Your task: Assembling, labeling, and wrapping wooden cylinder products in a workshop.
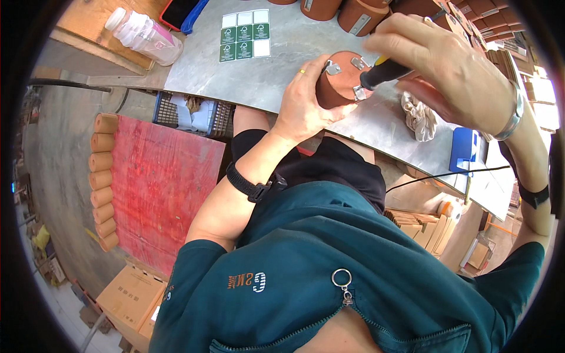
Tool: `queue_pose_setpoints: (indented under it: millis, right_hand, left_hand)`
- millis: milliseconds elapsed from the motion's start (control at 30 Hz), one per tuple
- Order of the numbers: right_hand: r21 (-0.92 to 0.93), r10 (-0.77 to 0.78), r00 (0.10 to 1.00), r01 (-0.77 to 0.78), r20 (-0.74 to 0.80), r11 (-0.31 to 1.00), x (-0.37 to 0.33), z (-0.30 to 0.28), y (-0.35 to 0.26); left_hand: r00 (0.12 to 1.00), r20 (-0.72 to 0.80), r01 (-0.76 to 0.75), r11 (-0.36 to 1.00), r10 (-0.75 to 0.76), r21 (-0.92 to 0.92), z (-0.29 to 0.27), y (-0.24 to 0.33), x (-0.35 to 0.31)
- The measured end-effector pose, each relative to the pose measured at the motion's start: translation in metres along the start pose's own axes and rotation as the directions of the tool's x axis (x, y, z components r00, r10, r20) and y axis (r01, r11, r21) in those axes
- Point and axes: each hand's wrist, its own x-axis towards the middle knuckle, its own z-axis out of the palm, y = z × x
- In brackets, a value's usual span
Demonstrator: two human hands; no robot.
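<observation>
My left hand point(301, 105) is wrapped round a reddish-brown wooden cylinder point(343, 80), holding it tilted at the table's near edge. Several small metal clips sit round the rim of its flat end. In my right hand point(456, 73) is a screwdriver point(384, 73) with a black and yellow handle. Its lower end points down at the metal clip point(359, 92) nearest me. The screwdriver's tip is too small to make out, so whether it touches the clip cannot be told. A crumpled pale cloth point(419, 116) lies on the table below my right hand.
Green and white label sheet point(245, 35) lies on the grey table point(200, 65). Similar brown cylinders point(362, 16) stand at the back. A plastic jar point(144, 36) is at left, a blue holder point(464, 150) at right. Below left are a basket point(191, 115) and a red board point(165, 188) edged by orange-brown cylinders point(101, 162).
</observation>
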Motion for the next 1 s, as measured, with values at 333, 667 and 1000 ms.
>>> queue_pose_setpoints:
  millis: [333, 667, 1000]
  right_hand:
    - [0.036, 0.050, 0.995, -0.047, -0.083, 0.998, -0.002, 0.016, 0.003]
    - [-0.024, -0.333, 0.942, 0.333, -0.034, 0.943, 0.016, 0.005, -0.001]
    - [-0.008, -0.244, 0.954, 0.247, -0.172, 0.969, -0.009, 0.002, -0.004]
  left_hand:
    - [0.999, 0.020, 0.032, 0.999, -0.032, 0.016, -0.001, 0.002, -0.002]
    - [0.998, 0.012, 0.060, 0.996, -0.060, -0.058, -0.001, 0.004, -0.001]
    - [0.998, 0.054, 0.038, 0.997, -0.034, -0.073, 0.002, -0.002, 0.002]
